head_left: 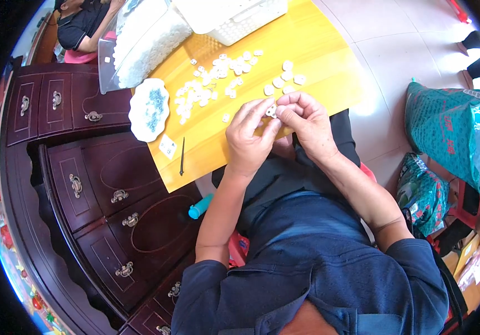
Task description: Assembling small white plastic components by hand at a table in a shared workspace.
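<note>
Pinching from both sides, the left hand (248, 134) and the right hand (308, 124) meet on one small white piece (271, 111) just above the near edge of the table (318, 61). Thumb and fingertips are drawn together on each hand, a grip that seems chosen because so small a piece needs steadying from two sides; whether a thread or bead lies between the fingertips, I cannot tell.

Taking the held piece as the clock's centre, loose white pieces (201, 86) spread toward 10 o'clock, probably tipped flat so each can be picked singly. At 1 o'clock a handful of chunkier white pieces (278, 82) sits apart, perhaps to keep them unmixed. The scalloped dish (137, 111) at 9 o'clock holds tiny blue bits (154, 106), its raised rim presumably there to stop them scattering. A thin black tool (182, 156) lies at 8 o'clock, near the left forearm, looking handy for reach. Farther out, a clear bin (107, 67) at 10 and a white basket (240, 33) between 11 and 12 apparently leave the nearer surface for handwork.
</note>
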`<action>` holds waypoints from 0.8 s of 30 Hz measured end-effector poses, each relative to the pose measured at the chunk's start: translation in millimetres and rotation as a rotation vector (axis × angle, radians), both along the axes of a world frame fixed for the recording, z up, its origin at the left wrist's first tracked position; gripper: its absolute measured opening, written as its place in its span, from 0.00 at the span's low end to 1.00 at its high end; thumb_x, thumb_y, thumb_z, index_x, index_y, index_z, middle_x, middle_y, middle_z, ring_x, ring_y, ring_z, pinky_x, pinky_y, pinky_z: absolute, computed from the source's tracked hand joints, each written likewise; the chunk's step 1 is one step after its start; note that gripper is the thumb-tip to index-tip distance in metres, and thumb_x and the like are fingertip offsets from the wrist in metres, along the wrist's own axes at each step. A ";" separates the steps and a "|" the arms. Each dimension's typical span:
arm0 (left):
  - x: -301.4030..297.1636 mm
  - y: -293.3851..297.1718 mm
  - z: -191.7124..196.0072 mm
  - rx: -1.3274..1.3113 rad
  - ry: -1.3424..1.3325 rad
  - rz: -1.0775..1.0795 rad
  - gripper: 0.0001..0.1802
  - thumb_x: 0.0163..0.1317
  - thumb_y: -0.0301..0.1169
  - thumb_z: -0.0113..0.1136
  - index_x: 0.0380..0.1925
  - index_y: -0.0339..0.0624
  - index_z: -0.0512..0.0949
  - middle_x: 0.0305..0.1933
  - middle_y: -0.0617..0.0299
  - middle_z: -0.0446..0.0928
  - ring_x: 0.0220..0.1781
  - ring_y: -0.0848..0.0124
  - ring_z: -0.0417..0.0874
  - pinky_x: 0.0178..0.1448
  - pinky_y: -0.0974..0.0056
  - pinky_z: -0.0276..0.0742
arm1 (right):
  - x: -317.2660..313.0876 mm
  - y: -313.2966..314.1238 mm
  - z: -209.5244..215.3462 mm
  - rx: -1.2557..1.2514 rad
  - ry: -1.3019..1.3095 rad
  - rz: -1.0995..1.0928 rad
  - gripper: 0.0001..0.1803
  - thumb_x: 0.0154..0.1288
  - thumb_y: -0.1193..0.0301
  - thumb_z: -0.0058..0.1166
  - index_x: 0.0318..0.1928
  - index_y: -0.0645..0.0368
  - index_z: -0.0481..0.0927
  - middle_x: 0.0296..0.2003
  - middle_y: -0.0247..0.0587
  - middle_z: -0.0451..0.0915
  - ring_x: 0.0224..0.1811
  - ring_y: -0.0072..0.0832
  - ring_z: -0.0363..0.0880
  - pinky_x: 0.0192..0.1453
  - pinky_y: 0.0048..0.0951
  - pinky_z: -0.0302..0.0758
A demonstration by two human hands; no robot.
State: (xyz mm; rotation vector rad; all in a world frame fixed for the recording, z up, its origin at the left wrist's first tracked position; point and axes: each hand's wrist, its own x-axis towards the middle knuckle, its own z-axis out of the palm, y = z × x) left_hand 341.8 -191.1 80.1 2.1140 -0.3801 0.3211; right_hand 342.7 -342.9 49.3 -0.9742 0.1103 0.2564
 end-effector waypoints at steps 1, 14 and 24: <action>0.4 -0.7 -1.5 0.013 -0.029 0.021 0.21 0.55 0.20 0.72 0.51 0.38 0.84 0.48 0.53 0.84 0.44 0.61 0.87 0.45 0.62 0.84 | 0.0 -0.1 0.1 0.000 0.000 -0.001 0.09 0.72 0.77 0.60 0.50 0.63 0.79 0.37 0.32 0.84 0.39 0.16 0.82 0.48 0.19 0.79; 5.6 0.3 0.4 0.019 0.003 -0.087 0.20 0.55 0.19 0.68 0.50 0.36 0.83 0.50 0.49 0.85 0.51 0.54 0.87 0.52 0.58 0.84 | 1.3 -3.1 0.8 0.072 0.040 0.023 0.07 0.74 0.74 0.59 0.48 0.60 0.78 0.36 0.33 0.84 0.37 0.16 0.81 0.44 0.20 0.79; 4.9 1.4 0.6 0.158 -0.068 -0.023 0.20 0.52 0.23 0.73 0.47 0.36 0.84 0.47 0.51 0.85 0.48 0.54 0.87 0.52 0.56 0.84 | 0.1 -0.9 2.7 -0.008 0.043 -0.003 0.06 0.73 0.75 0.59 0.48 0.61 0.78 0.35 0.32 0.84 0.37 0.16 0.81 0.45 0.20 0.78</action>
